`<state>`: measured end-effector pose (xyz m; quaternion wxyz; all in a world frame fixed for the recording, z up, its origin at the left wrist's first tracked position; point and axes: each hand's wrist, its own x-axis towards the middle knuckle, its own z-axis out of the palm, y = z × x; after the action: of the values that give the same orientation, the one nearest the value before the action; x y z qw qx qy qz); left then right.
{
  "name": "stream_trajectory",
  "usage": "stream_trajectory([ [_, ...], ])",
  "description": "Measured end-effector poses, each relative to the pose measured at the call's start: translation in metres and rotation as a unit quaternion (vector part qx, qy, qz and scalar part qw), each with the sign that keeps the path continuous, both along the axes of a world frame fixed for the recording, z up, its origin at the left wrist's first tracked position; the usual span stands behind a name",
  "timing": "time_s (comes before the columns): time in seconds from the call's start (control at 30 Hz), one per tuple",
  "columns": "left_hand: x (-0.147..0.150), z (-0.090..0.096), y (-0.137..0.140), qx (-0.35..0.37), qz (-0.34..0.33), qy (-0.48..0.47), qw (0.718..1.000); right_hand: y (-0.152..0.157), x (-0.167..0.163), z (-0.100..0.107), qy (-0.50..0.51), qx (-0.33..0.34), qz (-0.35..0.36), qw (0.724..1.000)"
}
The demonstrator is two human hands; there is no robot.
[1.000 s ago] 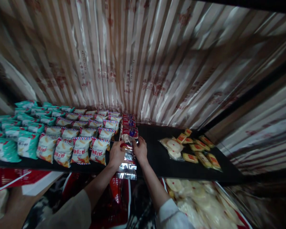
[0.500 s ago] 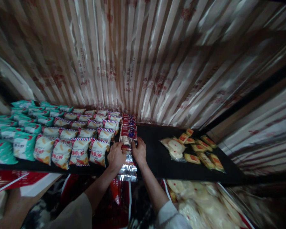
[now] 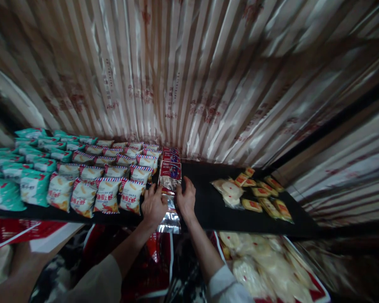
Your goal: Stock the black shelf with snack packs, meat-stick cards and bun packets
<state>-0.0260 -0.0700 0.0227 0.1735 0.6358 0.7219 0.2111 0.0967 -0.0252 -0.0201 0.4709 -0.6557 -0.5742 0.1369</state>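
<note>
A row of red-and-silver snack packets (image 3: 171, 170) lies flat on the black shelf, running from the back wall to the front edge, where a silver end (image 3: 169, 223) sticks out. My left hand (image 3: 154, 206) is at the row's left side, its fingers stretched and apart, the thumb side near the packets. Opposite it, my right hand (image 3: 186, 201) rests along the right side with straight fingers, its thumb at the packets' edge. Left of my left hand stand white puffed snack bags (image 3: 131, 195) with striped tops. Parts of the nearer packets are hidden between my hands.
Teal snack bags (image 3: 34, 187) fill the far left of the shelf (image 3: 205, 212). To the right lie round white crackers (image 3: 230, 191) in clear wrap and several small yellow packets (image 3: 252, 205). Below sits a box of wrapped white crackers (image 3: 265, 265). A striped, wrinkled sheet (image 3: 177, 75) hangs behind.
Both hands stay beside the red-and-silver packets. The left fingers have spread from a more curled pose, and the right fingers reach slightly further back. The view has shifted a little.
</note>
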Motion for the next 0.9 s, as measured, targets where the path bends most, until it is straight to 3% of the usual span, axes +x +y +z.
stream_trajectory([
  [0.2,-0.006,-0.004,-0.042,0.095,-0.017,-0.003,0.995,-0.061,-0.015,0.020,0.061,0.074,0.041,0.995],
  [0.33,-0.016,-0.024,-0.083,0.142,-0.043,-0.062,0.987,-0.111,-0.034,0.016,0.091,0.072,0.084,0.990],
  [0.43,-0.027,-0.046,-0.111,0.137,-0.039,-0.090,0.986,-0.144,-0.048,0.003,0.074,0.050,0.139,0.986],
  [0.57,-0.048,-0.078,-0.134,0.037,-0.020,-0.089,0.995,-0.172,-0.068,-0.028,0.045,0.005,0.224,0.974],
  [0.67,-0.068,-0.099,-0.140,-0.074,0.032,-0.055,0.995,-0.180,-0.082,-0.059,0.015,-0.072,0.263,0.962],
  [0.77,-0.088,-0.117,-0.141,-0.178,0.086,-0.014,0.980,-0.181,-0.093,-0.092,-0.041,-0.189,0.299,0.935],
  [0.9,-0.110,-0.133,-0.140,-0.239,0.129,0.002,0.962,-0.179,-0.098,-0.123,-0.088,-0.300,0.338,0.888],
])
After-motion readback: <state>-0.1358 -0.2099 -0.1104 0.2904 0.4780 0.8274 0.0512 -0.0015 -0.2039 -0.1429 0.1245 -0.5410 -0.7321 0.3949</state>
